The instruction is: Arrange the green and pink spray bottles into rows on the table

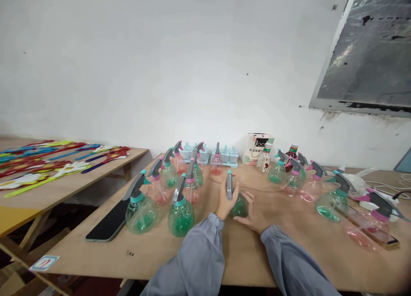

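Green bottle (239, 207) partly hidden, left fingers (236, 190) around sprayer (229, 185), right fingers (250, 199) cupping body (241, 205)

The central bottle (240, 207) is green, its trigger (229, 188) grey.

Between the left hand (226, 199) and right hand (254, 213), the round clear-green plastic spray bottle (240, 207) is partly covered, its neck hidden. Grey cloth sleeves (199, 253) run off the bottom edge. Left of the hands, another round clear-green plastic spray bottle (141, 214) hides part of the flat black phone (107, 225). Far right, the pale-framed grey panel (369, 60) is cut off.
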Available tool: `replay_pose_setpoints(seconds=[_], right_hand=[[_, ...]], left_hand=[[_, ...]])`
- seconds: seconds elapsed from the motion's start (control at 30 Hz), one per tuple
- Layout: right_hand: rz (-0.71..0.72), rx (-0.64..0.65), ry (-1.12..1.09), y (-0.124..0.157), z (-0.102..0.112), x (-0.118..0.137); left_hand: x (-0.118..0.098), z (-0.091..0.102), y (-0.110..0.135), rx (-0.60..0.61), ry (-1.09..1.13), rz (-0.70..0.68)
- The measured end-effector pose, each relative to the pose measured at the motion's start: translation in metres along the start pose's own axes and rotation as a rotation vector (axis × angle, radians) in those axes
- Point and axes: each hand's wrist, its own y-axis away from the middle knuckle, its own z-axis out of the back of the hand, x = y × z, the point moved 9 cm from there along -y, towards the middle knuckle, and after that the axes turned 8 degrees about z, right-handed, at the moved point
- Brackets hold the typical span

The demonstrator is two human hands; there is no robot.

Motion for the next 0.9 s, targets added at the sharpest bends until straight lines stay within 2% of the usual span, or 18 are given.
replay_pose_setpoints(seconds=[0.07,0.17,0.23,0.33,0.47,0.67,0.77,0.9], right_hand=[[-0.087,-0.100,0.043,-0.001,0.026,-0.022],[-0.324,-0.458,0.231,0.008,0.094,-0.074],[-0.394,-0.681,0.367,0.018,0.135,-0.103],[-0.476,-0.817,0.505,0.029,0.168,-0.144],[-0.599,-0.859,0.566,0.044,0.180,-0.181],[-0.621,-0.763,0.553,0.044,0.176,-0.203],[-0.627,-0.751,0.565,0.044,0.175,-0.202],[-0.588,-0.700,0.586,0.041,0.164,-0.178]], left_hand=[[-0.003,0.011,-0.001,-0.013,0.043,-0.006],[-0.005,0.025,-0.001,-0.041,0.088,-0.017],[-0.006,0.030,0.000,-0.067,0.114,-0.019],[-0.006,0.030,0.003,-0.075,0.137,-0.011],[-0.006,0.027,0.005,-0.053,0.118,0.006],[0.005,0.030,0.004,-0.060,0.178,0.095],[0.008,0.031,0.003,-0.065,0.161,0.089],[0.009,0.028,0.001,-0.042,0.134,0.064]])
